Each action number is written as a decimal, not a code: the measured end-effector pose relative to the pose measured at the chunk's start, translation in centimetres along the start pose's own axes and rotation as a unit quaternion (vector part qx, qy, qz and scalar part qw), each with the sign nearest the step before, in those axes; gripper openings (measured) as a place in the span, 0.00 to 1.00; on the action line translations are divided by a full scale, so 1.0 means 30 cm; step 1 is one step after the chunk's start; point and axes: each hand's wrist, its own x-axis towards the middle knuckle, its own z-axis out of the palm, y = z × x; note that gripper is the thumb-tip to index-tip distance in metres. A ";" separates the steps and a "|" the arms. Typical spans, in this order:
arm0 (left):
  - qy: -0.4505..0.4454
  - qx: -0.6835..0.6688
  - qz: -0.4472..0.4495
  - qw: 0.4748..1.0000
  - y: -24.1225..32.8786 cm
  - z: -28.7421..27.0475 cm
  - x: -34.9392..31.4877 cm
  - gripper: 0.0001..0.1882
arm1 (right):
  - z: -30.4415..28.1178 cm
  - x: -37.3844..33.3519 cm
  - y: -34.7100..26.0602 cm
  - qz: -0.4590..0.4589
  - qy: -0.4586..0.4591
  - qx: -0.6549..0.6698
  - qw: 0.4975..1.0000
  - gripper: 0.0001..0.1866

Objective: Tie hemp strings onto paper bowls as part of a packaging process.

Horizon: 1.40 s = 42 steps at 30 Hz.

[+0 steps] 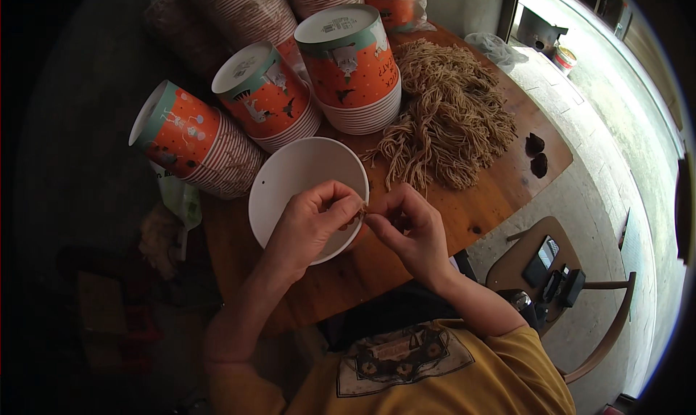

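A white paper bucket [304,170] stands tilted on the wooden table in front of me, its open mouth turned toward me. A small dark hole shows in its left wall. Over its right rim my left hand [315,219] pinches a short bit of brown cord [362,212] between thumb and fingers. My right hand [412,230] closes on the same cord just outside the rim, thumb against the forefinger. The fingertips of both hands nearly meet, and they hide most of the cord. A large heap of tan cords [457,118] lies beyond my right hand.
Stacks of orange-printed paper buckets [348,71] stand upside down behind, with more bagged stacks [239,9] at the back. Two dark objects [536,154] lie at the table's right edge [507,197]. A chair [518,259] on the right holds a phone [542,261].
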 end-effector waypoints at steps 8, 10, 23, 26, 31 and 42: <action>0.000 -0.025 -0.013 1.000 0.004 0.002 -0.008 0.08 | 0.006 -0.002 0.013 0.026 0.000 0.046 0.999 0.06; 0.003 -0.001 0.006 1.000 0.005 0.007 -0.011 0.07 | 0.006 0.000 0.015 0.025 0.001 0.050 0.998 0.06; 0.019 0.233 0.165 0.958 0.022 0.017 -0.029 0.03 | 0.001 -0.008 -0.004 0.068 -0.029 0.107 0.991 0.05; 0.021 0.256 0.202 0.945 0.023 0.022 -0.027 0.02 | 0.001 -0.009 0.008 0.067 -0.030 0.118 0.990 0.05; 0.033 0.337 0.269 0.902 0.022 0.024 -0.024 0.02 | -0.005 -0.002 0.002 0.045 -0.024 0.076 0.996 0.05; -0.023 0.259 0.183 0.948 0.018 0.029 -0.025 0.11 | -0.028 0.013 0.000 0.147 -0.069 0.218 0.962 0.06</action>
